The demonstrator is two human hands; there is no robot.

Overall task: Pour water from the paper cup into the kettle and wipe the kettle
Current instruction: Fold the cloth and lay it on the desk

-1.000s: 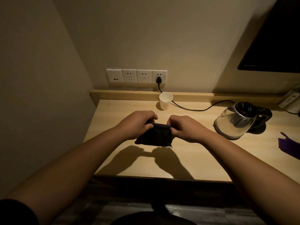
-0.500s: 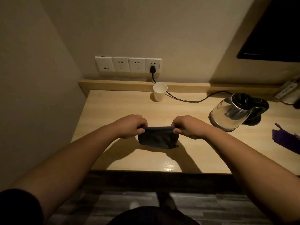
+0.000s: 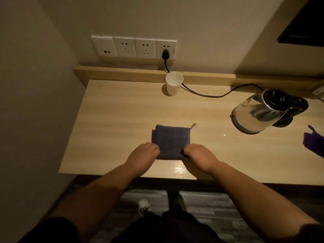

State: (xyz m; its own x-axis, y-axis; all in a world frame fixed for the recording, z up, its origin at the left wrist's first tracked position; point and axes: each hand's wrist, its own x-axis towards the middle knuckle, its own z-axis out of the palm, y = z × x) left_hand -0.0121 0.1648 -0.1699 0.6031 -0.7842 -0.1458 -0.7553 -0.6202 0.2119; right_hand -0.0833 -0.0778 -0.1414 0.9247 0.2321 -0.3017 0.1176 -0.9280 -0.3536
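Paper cup (image 3: pixel 174 85) stands upright at the back of the wooden desk (image 3: pixel 114 120), just in front of the raised back ledge and right beside the black power cord (image 3: pixel 201 92); can't tell from this angle whether there's water in it. Electric kettle (image 3: pixel 266 113) sits on its base at the right side of the desk, well apart from the cup, lid looks closed, handle pointing right; water level not readable through the glare on the body. Judging by that layout, the pour looks either finished or not started; the frame can't settle which. Folded dark blue cloth (image 3: pixel 171 142) lies flat on the desk near the front edge, between cup and me, small hang loop sticking out at its far right corner. Left hand (image 3: pixel 142 157) pinches the near left corner of the cloth, right hand (image 3: pixel 199 157) pinches the near right corner, fingers curled over the edge on both. So my read: cloth is being folded or laid out, either prep for the wipe or tidy-up after it. Kettle untouched at this moment. Cord runs to the rightmost wall socket (image 3: pixel 165 50). Purple item (image 3: pixel 313 142) at the far right edge, partly cut off, can't identify it.
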